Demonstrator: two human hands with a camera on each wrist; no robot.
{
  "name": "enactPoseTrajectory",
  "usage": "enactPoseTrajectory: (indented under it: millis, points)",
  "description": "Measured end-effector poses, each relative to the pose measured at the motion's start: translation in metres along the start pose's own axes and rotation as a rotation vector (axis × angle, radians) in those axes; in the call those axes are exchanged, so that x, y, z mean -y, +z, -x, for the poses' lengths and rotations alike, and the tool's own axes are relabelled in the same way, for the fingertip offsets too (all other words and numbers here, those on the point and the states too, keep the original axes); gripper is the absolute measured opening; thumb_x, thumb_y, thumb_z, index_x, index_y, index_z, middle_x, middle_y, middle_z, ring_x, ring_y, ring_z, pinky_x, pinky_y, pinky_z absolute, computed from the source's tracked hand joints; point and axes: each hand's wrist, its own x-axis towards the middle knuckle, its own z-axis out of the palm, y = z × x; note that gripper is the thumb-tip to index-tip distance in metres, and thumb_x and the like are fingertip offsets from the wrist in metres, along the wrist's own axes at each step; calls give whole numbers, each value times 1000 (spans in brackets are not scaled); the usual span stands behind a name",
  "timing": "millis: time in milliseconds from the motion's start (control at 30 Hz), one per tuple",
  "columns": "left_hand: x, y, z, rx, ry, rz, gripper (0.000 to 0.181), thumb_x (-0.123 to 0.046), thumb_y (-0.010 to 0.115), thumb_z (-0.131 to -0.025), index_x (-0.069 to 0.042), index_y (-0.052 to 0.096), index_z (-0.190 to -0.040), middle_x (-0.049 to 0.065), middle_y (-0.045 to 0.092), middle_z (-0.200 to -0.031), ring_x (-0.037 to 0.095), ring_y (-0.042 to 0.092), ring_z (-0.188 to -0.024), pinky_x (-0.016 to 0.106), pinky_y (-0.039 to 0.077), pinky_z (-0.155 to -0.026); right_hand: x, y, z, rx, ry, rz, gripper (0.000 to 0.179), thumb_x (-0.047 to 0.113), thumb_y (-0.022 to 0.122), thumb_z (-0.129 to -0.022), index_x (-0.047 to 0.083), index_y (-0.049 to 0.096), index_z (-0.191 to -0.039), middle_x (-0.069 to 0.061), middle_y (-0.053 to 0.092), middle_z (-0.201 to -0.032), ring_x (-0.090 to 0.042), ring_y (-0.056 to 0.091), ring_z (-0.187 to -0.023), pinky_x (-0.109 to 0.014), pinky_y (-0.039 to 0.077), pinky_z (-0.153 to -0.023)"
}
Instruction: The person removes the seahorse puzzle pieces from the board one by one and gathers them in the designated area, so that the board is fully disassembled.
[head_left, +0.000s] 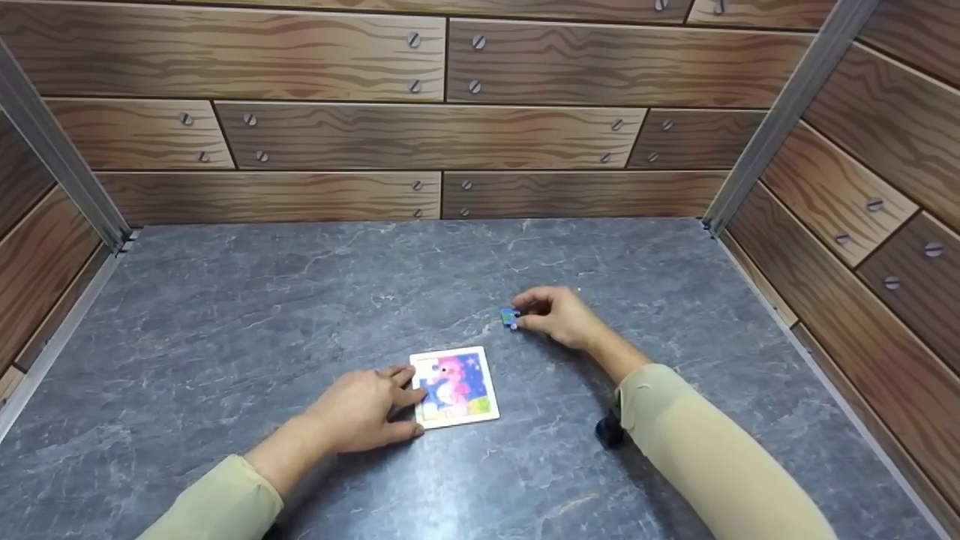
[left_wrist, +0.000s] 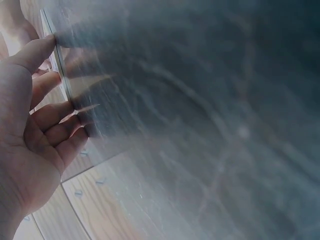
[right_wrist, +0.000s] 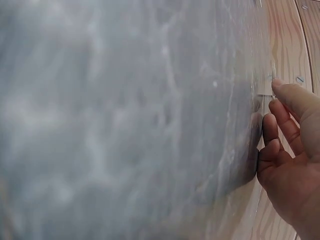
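A square jigsaw puzzle board with a white frame lies on the table, its picture a pink figure on blue with a yellow-green corner. Along its left side, the spread fingers of my left hand rest on the frame and picture, the thumb at the near left corner. In the left wrist view the fingertips meet the board's thin edge. Beyond the board to the right, my right hand pinches a small blue and green puzzle piece between thumb and index finger, close over the table. Its other fingers are curled.
The grey marbled table is bounded by wood-patterned walls at the back and sides, with metal posts in the corners. A small black object shows beside the right sleeve.
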Motion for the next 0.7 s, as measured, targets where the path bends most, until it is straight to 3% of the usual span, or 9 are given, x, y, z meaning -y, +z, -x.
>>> enactPoseTrajectory:
  millis: [333,700]
  points:
    - [2,0,0,-1,5,4,54,-48,71,-99,-12,71,-140,23,59,-148,39,58,-138,58,53,-102,1,3,-2,4,10,23,28,10,84,-91,5,80,-118,-7,76,-111,-16,62,-91,-31,50,-82]
    - [0,1,1,-17,5,7,53,-45,73,-98,-11,72,-139,24,60,-147,40,58,-137,58,52,-104,-2,4,-1,-1,-7,15,28,9,85,-89,3,79,-116,-8,76,-103,-14,60,-85,-27,48,-76]
